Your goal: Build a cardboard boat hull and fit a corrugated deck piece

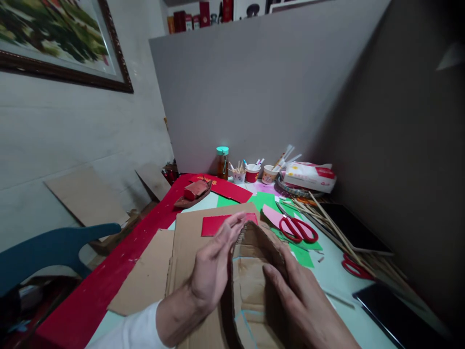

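Scanning left to right: framed painting (61,39) on the wall at upper left, blue chair arm (54,245) below it, loose cardboard sheets (87,196) leaning against the wall. Red table runner (119,261) lies along the table's left edge. A small brown boat-shaped model (193,193) with red paper in it sits further back on the runner.

Left hand (214,264), white sleeve at the wrist, is flat and open-fingered, palm pressed against the outer left wall of the curved cardboard piece (250,271); fingers extended, not curled round it. The cardboard piece stands on a flat cardboard sheet (189,232) at table centre, near edge, bent into an arch with blue pen lines on its inner face. Red paper rectangle (214,225) lies just behind it.

Right hand (301,300) holds the piece's right wall, thumb inside the curve, fingers outside — a pinching hold on the cardboard.

Further right: green paper (269,199), red scissors (298,229) on pink paper, cups of sticks (252,172) at the back, tissue pack (308,175), bundle of bamboo sticks (337,228), dark tablet (392,315) at the near right.
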`<control>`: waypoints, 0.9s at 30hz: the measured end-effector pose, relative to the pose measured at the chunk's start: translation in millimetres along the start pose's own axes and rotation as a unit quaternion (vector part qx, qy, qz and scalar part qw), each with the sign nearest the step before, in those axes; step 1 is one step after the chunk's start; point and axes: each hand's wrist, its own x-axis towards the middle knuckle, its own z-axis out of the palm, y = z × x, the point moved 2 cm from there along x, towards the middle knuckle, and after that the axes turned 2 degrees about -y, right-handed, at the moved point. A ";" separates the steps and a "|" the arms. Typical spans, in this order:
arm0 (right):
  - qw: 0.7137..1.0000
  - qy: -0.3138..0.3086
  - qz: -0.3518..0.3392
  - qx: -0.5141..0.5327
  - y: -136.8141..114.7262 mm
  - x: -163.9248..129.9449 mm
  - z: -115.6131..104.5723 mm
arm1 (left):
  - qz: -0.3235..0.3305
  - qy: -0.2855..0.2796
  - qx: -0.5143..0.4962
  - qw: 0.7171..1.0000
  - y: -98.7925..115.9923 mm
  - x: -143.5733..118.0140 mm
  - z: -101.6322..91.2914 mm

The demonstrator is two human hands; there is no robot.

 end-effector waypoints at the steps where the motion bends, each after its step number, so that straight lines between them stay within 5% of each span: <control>1: 1.000 0.013 0.008 0.019 -0.4 2.4 -2.1 | 0.006 0.018 -0.011 1.000 2.8 2.7 -3.9; 4: 0.994 0.031 0.066 0.087 -3.7 8.7 -7.0 | 0.003 0.056 -0.011 0.998 6.3 5.5 -12.2; 7: 0.985 0.024 0.111 0.127 -8.5 11.7 -7.6 | -0.060 0.028 0.029 0.997 -1.7 0.2 -8.7; 14: 0.984 0.011 0.095 0.150 -24.0 11.5 -13.6 | -0.069 -0.012 0.203 0.977 -15.9 -10.2 2.4; 21: 0.967 -0.022 0.089 0.237 -32.5 19.5 -27.9 | -0.108 -0.097 0.255 0.956 -16.3 -11.7 -0.6; 25: 0.970 -0.020 0.092 0.223 -35.1 16.4 -30.5 | -0.030 -0.094 0.339 0.936 -13.6 -10.8 -0.8; 27: 0.977 -0.005 0.082 0.196 -38.1 12.7 -32.6 | 0.034 -0.085 0.437 0.895 -8.3 -11.6 -1.5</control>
